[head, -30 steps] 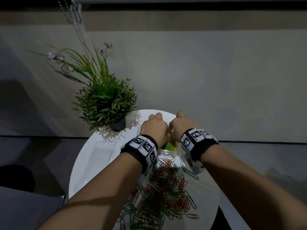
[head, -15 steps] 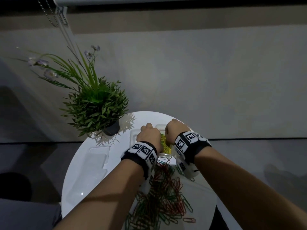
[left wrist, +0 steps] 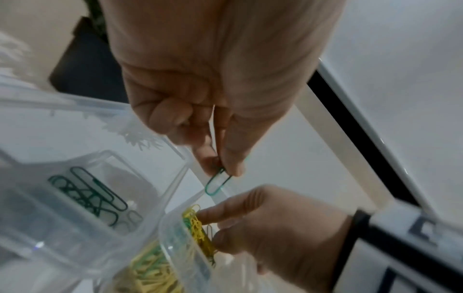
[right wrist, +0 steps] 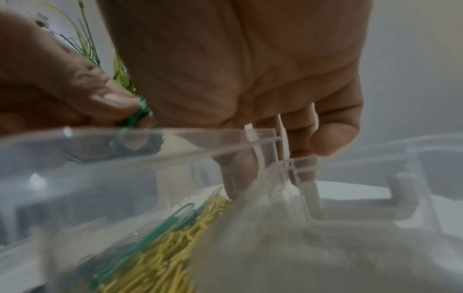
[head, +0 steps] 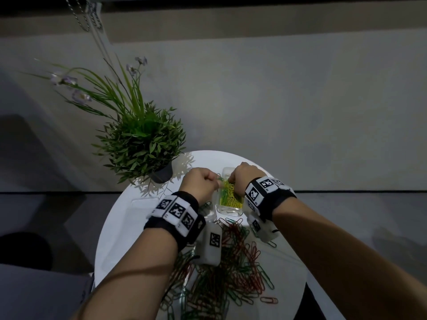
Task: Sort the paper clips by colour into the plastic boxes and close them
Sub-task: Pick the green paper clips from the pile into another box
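A clear plastic box of yellow paper clips, with a few green ones mixed in, stands at the middle of the round white table. My left hand pinches one green paper clip just above the box's left rim. My right hand reaches into the box, its index finger and thumb around a clump of yellow clips. A second clear box to the left holds several green clips. Red and green loose clips lie heaped near me.
A potted plant stands at the table's back left, close to my left hand. A clear lid lies flat on the left of the table. The table edge drops to a dark floor on both sides.
My hands were pressed together over the yellow box; now the left has drawn slightly left with a green clip pinched in it. The right stays in the box.
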`<move>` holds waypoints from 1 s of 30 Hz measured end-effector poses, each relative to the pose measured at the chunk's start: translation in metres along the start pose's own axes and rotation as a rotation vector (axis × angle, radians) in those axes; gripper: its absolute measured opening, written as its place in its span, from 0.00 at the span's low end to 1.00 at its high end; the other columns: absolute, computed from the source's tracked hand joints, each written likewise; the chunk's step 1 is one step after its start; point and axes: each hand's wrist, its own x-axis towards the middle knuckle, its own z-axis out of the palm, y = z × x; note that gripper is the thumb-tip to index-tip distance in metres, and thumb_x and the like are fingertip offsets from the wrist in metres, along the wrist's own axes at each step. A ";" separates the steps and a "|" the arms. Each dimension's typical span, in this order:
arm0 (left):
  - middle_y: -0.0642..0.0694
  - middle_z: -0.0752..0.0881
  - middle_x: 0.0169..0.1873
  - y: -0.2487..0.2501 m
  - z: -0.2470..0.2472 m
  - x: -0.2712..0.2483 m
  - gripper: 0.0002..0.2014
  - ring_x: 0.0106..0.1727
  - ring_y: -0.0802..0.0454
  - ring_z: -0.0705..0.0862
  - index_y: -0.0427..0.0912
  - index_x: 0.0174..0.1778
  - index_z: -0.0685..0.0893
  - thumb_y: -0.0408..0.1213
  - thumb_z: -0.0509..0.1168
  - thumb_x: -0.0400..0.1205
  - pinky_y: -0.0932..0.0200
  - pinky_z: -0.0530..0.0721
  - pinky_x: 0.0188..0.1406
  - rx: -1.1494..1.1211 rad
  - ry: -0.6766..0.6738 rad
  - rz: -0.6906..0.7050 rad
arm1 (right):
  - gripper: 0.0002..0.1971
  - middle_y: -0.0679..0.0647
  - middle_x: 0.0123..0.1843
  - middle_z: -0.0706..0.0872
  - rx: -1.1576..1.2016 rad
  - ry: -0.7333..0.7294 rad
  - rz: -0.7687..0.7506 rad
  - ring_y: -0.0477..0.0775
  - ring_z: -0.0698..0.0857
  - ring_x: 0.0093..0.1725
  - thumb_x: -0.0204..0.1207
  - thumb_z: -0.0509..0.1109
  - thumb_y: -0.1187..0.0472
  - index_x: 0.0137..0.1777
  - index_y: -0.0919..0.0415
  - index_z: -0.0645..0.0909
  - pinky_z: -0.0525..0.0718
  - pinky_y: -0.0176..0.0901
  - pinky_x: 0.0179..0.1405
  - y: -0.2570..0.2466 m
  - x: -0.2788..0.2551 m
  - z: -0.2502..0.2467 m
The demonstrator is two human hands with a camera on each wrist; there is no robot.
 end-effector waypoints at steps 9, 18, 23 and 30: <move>0.39 0.84 0.37 -0.003 -0.011 -0.016 0.07 0.24 0.54 0.78 0.36 0.42 0.80 0.23 0.61 0.84 0.67 0.76 0.17 -0.360 -0.095 -0.171 | 0.13 0.52 0.60 0.84 0.031 0.065 -0.007 0.57 0.85 0.57 0.75 0.71 0.61 0.58 0.51 0.87 0.85 0.52 0.57 0.002 -0.001 -0.001; 0.48 0.83 0.52 -0.011 -0.019 -0.020 0.09 0.53 0.50 0.82 0.53 0.54 0.87 0.42 0.70 0.79 0.59 0.79 0.54 0.475 0.124 0.109 | 0.11 0.54 0.58 0.81 -0.056 0.123 -0.014 0.59 0.83 0.57 0.76 0.68 0.59 0.57 0.54 0.84 0.84 0.52 0.56 -0.001 0.001 0.005; 0.46 0.75 0.60 0.006 0.005 -0.012 0.09 0.66 0.45 0.71 0.55 0.52 0.89 0.41 0.66 0.81 0.51 0.78 0.62 0.767 0.029 0.282 | 0.04 0.52 0.56 0.83 0.290 0.194 0.032 0.58 0.84 0.56 0.74 0.71 0.58 0.41 0.50 0.88 0.84 0.48 0.52 0.009 -0.005 -0.004; 0.42 0.72 0.63 0.008 0.030 0.011 0.17 0.68 0.40 0.67 0.47 0.61 0.86 0.37 0.70 0.76 0.49 0.81 0.61 1.126 -0.117 0.207 | 0.03 0.50 0.49 0.82 0.668 0.344 0.046 0.53 0.81 0.48 0.74 0.74 0.60 0.40 0.52 0.87 0.78 0.42 0.48 0.028 -0.017 -0.022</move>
